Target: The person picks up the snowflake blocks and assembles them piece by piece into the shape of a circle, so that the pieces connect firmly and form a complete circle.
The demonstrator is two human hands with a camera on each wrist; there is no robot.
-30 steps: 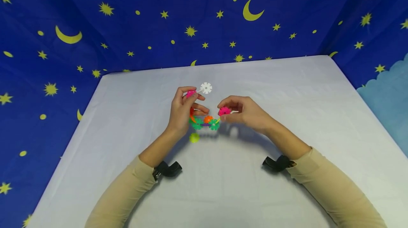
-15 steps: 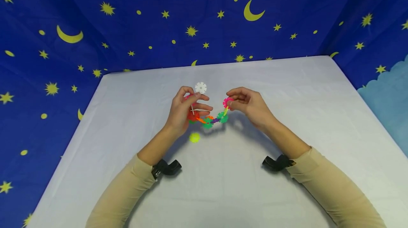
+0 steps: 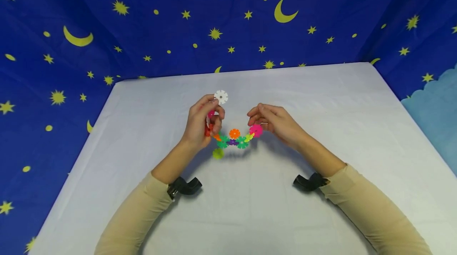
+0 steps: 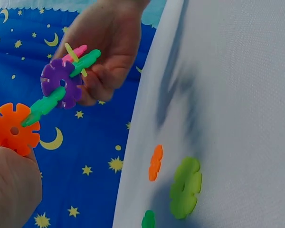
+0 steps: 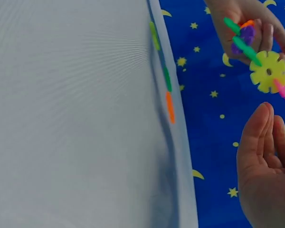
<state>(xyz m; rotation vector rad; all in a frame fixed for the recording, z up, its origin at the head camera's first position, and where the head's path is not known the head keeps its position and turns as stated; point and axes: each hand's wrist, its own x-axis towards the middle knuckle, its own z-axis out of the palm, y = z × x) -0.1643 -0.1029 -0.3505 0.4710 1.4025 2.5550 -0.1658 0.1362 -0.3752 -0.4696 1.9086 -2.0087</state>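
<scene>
Changed, by size:
- Right hand (image 3: 275,119): half a second ago it pinched the pink end of the chain; its fingers now stand nearly straight, bunched narrow, gripping nothing visible.
- Left hand (image 3: 198,122): fingers, spread then, now curled in, holding the left part of the chain.
- Chain of notched discs (image 3: 233,142): slung from the left hand toward the right hand, raised above the table. It now seems borne by the left hand alone.
- Pink disc (image 3: 254,131): toward the chain's right end, just below the right hand's fingers, lower than before. Whether anything beyond it touches that hand cannot be told.
- White disc (image 3: 224,94): beside the left thumb, a little further left than before.

Around, by size:
- Star-printed backdrop (image 3: 153,29): beyond both hands.
- White-covered table (image 3: 257,191): beneath both hands.
- Black wrist devices (image 3: 185,186): one at each sleeve cuff, behind the hands.
- Loose discs on the table: yellow-green disc (image 3: 218,153), nearer the person than the left hand's fingers; orange disc (image 3: 234,133), between the hands; green disc (image 4: 148,219), clear only in the wrist views.

Obstructions: the left fingers partly cover the red disc (image 3: 208,130); the chain hangs close by the loose orange disc in the head view.
</scene>
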